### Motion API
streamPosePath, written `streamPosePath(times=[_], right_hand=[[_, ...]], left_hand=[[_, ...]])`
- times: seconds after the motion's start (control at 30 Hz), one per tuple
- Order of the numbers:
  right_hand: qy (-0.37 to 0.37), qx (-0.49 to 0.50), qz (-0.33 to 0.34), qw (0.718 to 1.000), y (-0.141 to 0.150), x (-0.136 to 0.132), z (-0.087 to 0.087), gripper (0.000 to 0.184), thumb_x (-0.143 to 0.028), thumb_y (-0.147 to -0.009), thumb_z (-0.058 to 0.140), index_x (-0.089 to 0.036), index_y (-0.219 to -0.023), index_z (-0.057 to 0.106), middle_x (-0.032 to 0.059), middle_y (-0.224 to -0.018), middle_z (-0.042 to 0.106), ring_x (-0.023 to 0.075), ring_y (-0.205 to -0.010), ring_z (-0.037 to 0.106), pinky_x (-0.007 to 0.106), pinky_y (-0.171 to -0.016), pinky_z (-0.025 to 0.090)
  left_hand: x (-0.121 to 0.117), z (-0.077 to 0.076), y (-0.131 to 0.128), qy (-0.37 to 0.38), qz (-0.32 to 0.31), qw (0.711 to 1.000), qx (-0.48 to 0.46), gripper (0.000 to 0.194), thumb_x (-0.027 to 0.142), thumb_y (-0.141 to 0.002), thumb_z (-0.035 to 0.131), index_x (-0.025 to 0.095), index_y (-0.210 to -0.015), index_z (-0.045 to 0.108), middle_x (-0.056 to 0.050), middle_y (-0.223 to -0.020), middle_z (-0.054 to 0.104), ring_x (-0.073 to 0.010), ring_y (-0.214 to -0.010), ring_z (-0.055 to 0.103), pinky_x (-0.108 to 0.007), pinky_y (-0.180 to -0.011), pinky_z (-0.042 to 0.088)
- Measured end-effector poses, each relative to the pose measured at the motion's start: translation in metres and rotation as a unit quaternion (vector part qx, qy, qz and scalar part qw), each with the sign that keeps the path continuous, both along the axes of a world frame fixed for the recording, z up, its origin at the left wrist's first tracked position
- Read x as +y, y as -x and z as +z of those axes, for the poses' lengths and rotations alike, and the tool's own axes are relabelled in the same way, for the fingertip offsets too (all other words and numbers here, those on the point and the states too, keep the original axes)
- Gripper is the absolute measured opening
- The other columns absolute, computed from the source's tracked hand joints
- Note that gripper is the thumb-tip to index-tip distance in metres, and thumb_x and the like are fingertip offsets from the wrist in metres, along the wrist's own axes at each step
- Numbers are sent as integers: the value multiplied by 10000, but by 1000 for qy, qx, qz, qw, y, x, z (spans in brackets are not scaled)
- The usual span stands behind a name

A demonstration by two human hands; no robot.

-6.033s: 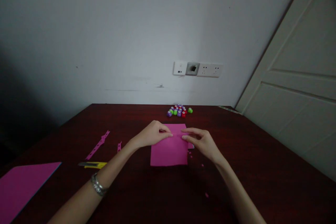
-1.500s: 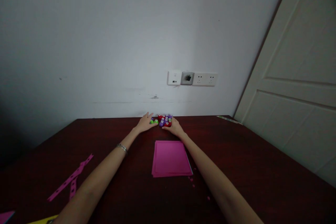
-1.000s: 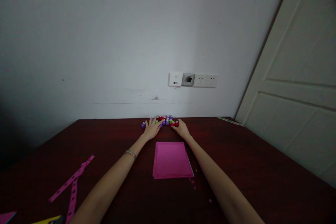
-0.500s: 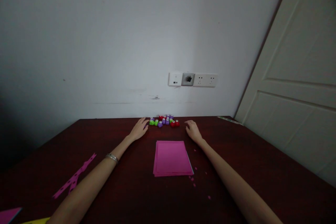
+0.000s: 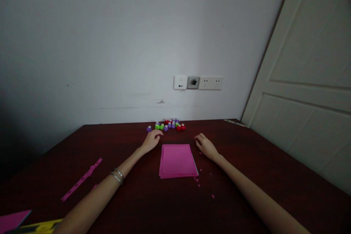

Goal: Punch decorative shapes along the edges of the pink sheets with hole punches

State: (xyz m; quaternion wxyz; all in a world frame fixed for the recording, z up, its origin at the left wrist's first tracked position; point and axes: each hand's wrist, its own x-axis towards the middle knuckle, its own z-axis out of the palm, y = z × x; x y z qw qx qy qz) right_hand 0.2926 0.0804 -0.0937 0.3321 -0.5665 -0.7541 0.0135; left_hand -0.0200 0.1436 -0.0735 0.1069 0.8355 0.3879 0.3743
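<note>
My left hand (image 5: 151,140) is just in front of a cluster of small craft punches, fingers loosely bent and apart, with nothing visible in it. A purple punch (image 5: 148,129) stands alone just beyond it, left of the cluster. Green punches (image 5: 159,127), several purple ones (image 5: 171,125) and red ones (image 5: 181,127) stand close together near the wall. My right hand (image 5: 206,147) rests on the table right of a stack of pink paper sheets (image 5: 178,161). Its fingers are slightly curled and apart, and it appears to hold nothing.
Tiny pink paper bits (image 5: 213,196) lie scattered right of the stack. A pink strip with punched holes (image 5: 81,181) is beside my left forearm. A pink sheet (image 5: 13,221) and a yellow object (image 5: 44,226) sit at the lower left. Sockets (image 5: 210,83) are on the wall.
My left hand has moved right and nearer, and a purple punch now shows where it was. My right hand has drawn back a little. The view has shifted slightly.
</note>
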Motion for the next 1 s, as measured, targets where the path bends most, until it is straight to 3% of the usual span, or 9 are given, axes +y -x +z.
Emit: streamPosePath(times=[0.23, 0.37, 0.47, 0.57, 0.7, 0.87, 1.0], right_hand=[[21, -31, -24, 999, 3, -14, 3, 131, -172, -801, 429, -200, -855, 544, 46, -879, 546, 156, -732, 549, 261, -678, 412], [34, -35, -36, 998, 3, -13, 3, 107, -167, -786, 435, -199, -819, 532, 37, -822, 567, 156, -703, 548, 254, -645, 392], [40, -30, -37, 998, 3, -13, 3, 107, -165, -781, 437, -202, -812, 532, 32, -814, 579, 152, -696, 551, 248, -636, 385], [41, -22, -33, 998, 3, -14, 4, 112, -164, -777, 436, -201, -801, 539, 33, -806, 583, 150, -684, 551, 250, -636, 386], [37, -3, -19, 999, 4, -15, 6, 121, -173, -782, 433, -195, -800, 550, 40, -802, 581, 159, -691, 552, 268, -651, 400], [20, 38, 19, 999, 7, -21, 13, 147, -213, -811, 431, -203, -864, 568, 48, -847, 584, 167, -745, 556, 287, -685, 431], [16, 60, 66, 996, 19, -26, 18, 135, -288, -827, 466, -209, -815, 575, 37, -839, 572, 160, -754, 546, 283, -698, 446]], left_hand=[[-21, -9, -8, 82, 33, 996, 1, 403, 25, -692, 362, 179, -927, 652, -33, -988, 668, -159, -963, 595, -317, -893, 442], [-23, -13, 0, 73, 48, 996, 33, 510, -46, -618, 347, 170, -970, 646, -53, -1097, 628, -170, -1096, 524, -357, -988, 360], [-22, -17, 9, 56, 77, 989, 117, 572, -51, -608, 365, 155, -1086, 602, -74, -1233, 540, -200, -1217, 408, -404, -1035, 285], [-21, -21, 14, 40, 90, 978, 181, 557, -22, -664, 364, 145, -1160, 556, -82, -1287, 488, -209, -1249, 362, -394, -1039, 279], [-23, -20, 13, 26, 93, 980, 176, 523, -17, -682, 359, 139, -1136, 567, -90, -1258, 513, -214, -1220, 398, -383, -1025, 303], [-38, -6, 4, -26, 37, 997, 61, 316, 86, -777, 402, 179, -979, 628, -72, -1011, 600, -178, -985, 530, -338, -907, 408], [-49, 1, -6, -32, -51, 997, 57, 170, 222, -799, 510, 204, -878, 660, -49, -896, 560, -171, -891, 501, -315, -816, 427]])
